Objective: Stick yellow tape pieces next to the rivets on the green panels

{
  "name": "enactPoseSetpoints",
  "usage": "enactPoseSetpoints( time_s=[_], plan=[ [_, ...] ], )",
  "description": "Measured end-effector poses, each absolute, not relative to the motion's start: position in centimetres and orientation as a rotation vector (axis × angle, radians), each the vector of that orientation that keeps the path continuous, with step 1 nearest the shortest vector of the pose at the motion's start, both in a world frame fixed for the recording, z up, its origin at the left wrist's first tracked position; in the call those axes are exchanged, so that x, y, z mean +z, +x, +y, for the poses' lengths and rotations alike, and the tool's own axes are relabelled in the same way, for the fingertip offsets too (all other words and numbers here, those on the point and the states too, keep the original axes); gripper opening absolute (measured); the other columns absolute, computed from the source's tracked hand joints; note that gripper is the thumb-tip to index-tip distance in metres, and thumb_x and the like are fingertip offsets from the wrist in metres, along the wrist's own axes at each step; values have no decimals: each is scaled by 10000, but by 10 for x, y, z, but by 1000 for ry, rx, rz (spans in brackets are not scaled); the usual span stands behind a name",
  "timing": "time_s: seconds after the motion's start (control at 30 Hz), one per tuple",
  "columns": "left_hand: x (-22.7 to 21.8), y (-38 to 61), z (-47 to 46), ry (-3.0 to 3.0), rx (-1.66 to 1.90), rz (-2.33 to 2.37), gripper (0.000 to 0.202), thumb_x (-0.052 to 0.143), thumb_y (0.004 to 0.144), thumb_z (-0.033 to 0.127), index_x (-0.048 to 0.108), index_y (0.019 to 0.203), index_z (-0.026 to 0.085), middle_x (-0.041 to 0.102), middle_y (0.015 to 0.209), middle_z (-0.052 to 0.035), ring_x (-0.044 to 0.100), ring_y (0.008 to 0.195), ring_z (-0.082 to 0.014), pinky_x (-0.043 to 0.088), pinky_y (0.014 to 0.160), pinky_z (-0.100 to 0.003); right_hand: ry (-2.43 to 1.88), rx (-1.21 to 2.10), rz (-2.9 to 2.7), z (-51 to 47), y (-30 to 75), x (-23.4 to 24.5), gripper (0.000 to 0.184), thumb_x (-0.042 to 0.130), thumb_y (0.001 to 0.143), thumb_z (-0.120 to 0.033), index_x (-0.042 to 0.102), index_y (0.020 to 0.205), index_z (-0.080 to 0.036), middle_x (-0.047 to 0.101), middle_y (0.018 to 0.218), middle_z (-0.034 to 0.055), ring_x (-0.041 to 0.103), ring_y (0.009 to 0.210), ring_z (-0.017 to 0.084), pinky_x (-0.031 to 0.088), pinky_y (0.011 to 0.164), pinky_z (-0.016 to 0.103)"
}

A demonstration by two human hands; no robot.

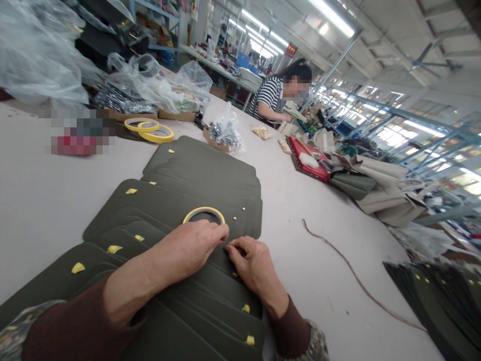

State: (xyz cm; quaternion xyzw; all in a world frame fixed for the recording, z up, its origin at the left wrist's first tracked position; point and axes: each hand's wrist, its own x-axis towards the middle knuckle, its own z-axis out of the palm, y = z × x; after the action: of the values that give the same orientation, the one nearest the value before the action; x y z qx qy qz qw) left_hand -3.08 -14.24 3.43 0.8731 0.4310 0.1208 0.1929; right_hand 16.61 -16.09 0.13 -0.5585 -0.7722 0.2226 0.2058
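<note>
My left hand (197,243) is closed at the near side of a roll of yellow tape (205,209), which stands out beyond the knuckles. Close beside it, my right hand (253,260) pinches thumb and forefinger together; whatever is between them is too small to make out. Both hands are over overlapping dark green panels (203,170) with rounded corners. Small yellow tape pieces (114,248) stick to several of these panels. Two small metal studs (243,209) show on one panel, to the right of the roll.
Two more tape rolls (156,133) lie behind on the left, near clear plastic bags (146,85). A bag of dark small parts (225,133) sits beyond the panels. At right are a brown cord (349,265) and more green panels (432,301). A co-worker (268,100) works farther back.
</note>
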Motion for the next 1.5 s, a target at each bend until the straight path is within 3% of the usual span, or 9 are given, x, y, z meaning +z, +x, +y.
enactPoseSetpoints(
  time_s=[0.17, 0.27, 0.37, 0.73, 0.83, 0.93, 1.03, 1.2, 1.5],
  plan=[
    [28, -30, -141, 2431, 626, 1105, 219, 369, 983, 230, 588, 971, 228, 698, 897, -1, 672, 825, -149, 483, 719, -237, -1512, 962, -2119, -158, 175, 12, 337, 583, 916, -282, 681, 610, -176, 597, 548, -28, 513, 513, 103, 335, 487, 224],
    [24, -29, -141, 2424, 695, 1100, 276, 376, 987, 258, 534, 1213, 244, 722, 1060, -27, 698, 933, -164, 516, 774, -242, -1349, 848, -1884, -158, 175, 13, 143, 610, 886, -218, 742, 847, -180, 702, 754, 7, 608, 662, 132, 447, 603, 228],
    [20, -28, -143, 2423, 675, 1131, 372, 401, 974, 260, 422, 1344, 235, 728, 1110, -54, 713, 964, -190, 538, 757, -258, -1130, 706, -1813, -159, 171, 15, 171, 619, 860, -150, 715, 1000, -176, 714, 877, 41, 632, 742, 141, 496, 674, 240],
    [17, -24, -143, 2454, 638, 1168, 125, 426, 973, 230, 540, 1023, 226, 715, 850, 1, 708, 762, -179, 443, 596, -255, -1005, 149, -1975, -159, 158, 5, 148, 543, 822, -77, 668, 792, -150, 676, 687, 46, 606, 592, 136, 475, 580, 242],
    [21, -22, -141, 2468, 690, 1203, 118, 452, 956, 205, 550, 893, 219, 682, 762, 12, 660, 669, -164, 408, 570, -258, -1111, 259, -1893, -159, 153, 7, 153, 550, 794, -94, 684, 755, -155, 677, 666, 37, 600, 567, 133, 474, 568, 245],
    [25, -18, -142, 2506, 750, 1233, 176, 441, 937, 156, 532, 798, 215, 644, 706, 13, 623, 633, -160, 390, 562, -264, -1318, 712, -1609, -157, 149, 10, 111, 586, 771, -165, 691, 736, -162, 671, 625, 16, 585, 514, 125, 471, 508, 235],
    [25, -14, -145, 2542, 821, 1190, 186, 419, 933, 134, 536, 810, 212, 645, 738, 7, 629, 671, -158, 413, 600, -265, -1397, 1121, -1242, -148, 151, 9, 112, 652, 719, -264, 656, 686, -157, 611, 519, -19, 532, 423, 107, 456, 419, 217],
    [22, -17, -143, 2564, 799, 1389, 187, 384, 986, 228, 547, 896, 212, 677, 810, -4, 654, 723, -173, 425, 600, -275, -1475, 1295, -1120, -133, 165, 1, 246, 731, 666, -358, 692, 734, -125, 623, 536, -8, 539, 417, 89, 475, 415, 198],
    [24, -19, -138, 2461, 598, 1606, 202, 351, 996, 229, 546, 945, 215, 700, 894, -26, 676, 837, -173, 470, 671, -257, -1615, 688, -1733, -131, 158, 3, 187, 579, 816, -223, 738, 731, -173, 712, 662, 26, 633, 581, 150, 481, 559, 244]
  ],
)
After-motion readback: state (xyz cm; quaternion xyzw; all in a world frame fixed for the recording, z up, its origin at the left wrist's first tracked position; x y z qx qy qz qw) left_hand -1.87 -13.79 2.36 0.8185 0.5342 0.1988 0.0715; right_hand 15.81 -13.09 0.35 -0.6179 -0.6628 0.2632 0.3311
